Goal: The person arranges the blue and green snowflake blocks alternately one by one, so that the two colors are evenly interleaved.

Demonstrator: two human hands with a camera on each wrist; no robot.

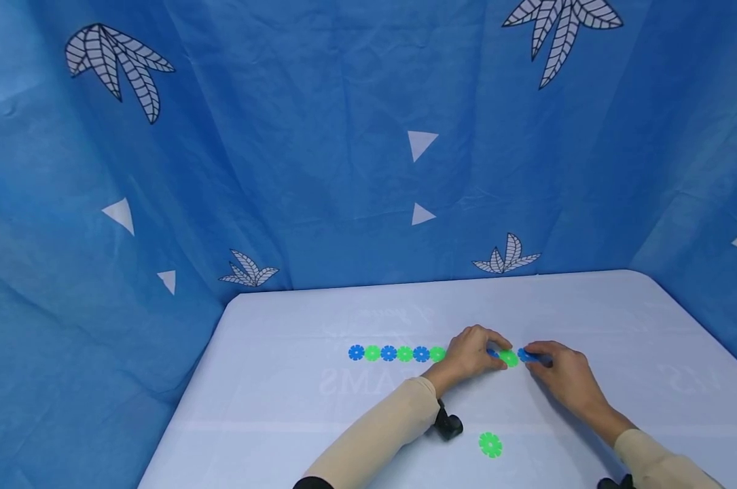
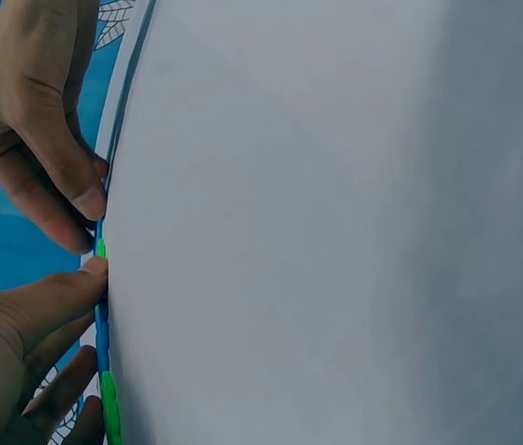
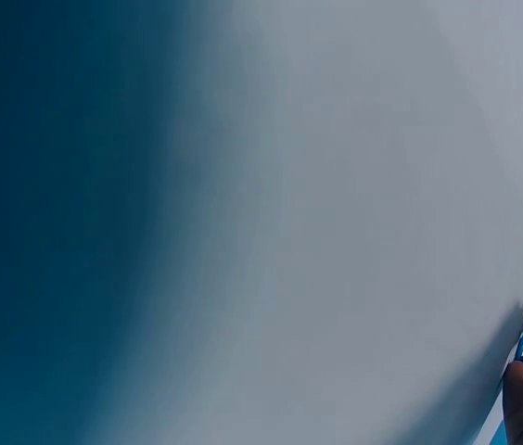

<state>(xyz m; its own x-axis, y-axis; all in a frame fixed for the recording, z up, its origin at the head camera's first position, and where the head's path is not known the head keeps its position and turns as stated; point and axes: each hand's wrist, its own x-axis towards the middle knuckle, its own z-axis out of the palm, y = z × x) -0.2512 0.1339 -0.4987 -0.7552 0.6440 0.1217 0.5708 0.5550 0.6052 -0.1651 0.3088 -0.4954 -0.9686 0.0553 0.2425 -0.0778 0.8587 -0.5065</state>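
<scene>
A row of flat, notched plastic flower discs, blue and green in turn, lies across the white table, with a blue disc (image 1: 356,352) at its left end. My left hand (image 1: 471,352) covers part of the row and holds a green disc (image 1: 510,358) between thumb and index finger. Just to the right, my right hand (image 1: 565,375) pinches a blue disc (image 1: 525,354) by thumb and fingers, close beside the green one. In the left wrist view both hands meet the row edge-on; whether the two discs are joined cannot be seen.
A single green disc (image 1: 490,445) lies nearer the front of the white table (image 1: 270,394). Blue patterned cloth (image 1: 344,149) hangs behind the table and along its sides. A black wrist device (image 1: 448,424) sits under the left forearm.
</scene>
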